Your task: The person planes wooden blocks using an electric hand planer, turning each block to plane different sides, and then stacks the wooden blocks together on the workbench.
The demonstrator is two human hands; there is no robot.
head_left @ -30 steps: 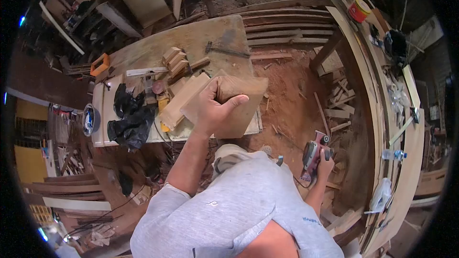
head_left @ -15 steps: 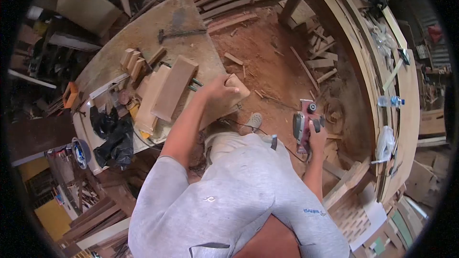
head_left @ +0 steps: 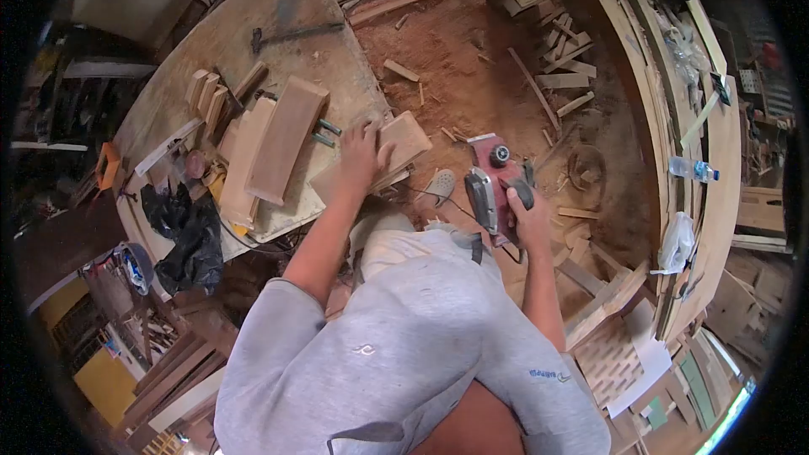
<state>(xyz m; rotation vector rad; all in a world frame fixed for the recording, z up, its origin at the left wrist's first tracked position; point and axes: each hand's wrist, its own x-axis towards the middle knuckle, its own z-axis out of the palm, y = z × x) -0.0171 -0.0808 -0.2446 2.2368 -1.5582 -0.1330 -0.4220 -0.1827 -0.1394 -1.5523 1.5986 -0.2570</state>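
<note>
My right hand [head_left: 529, 221] is wrapped round the rear handle of a red electric planer [head_left: 497, 185], held above the floor right of the bench, tilted with its side turned up. My left hand [head_left: 362, 154] lies with fingers apart on a short wooden board [head_left: 408, 140] at the near edge of the workbench [head_left: 333, 13]. The board's far end juts out past the fingers. Just left of that hand are green-handled tools [head_left: 325, 132], partly under a planed wooden block [head_left: 291, 139].
A hammer [head_left: 295, 35] lies farther up the bench. Small wood blocks [head_left: 206, 94] and a black plastic bag [head_left: 181, 232] are at its left. Offcuts [head_left: 565, 63] litter the dirt floor. Along the right, a plank stack holds a water bottle [head_left: 693, 170]. A cord trails near my foot.
My left hand has shifted left from the board's end onto its top, with the fingers now spread. My right hand has brought the planer leftward and upward, closer to the board.
</note>
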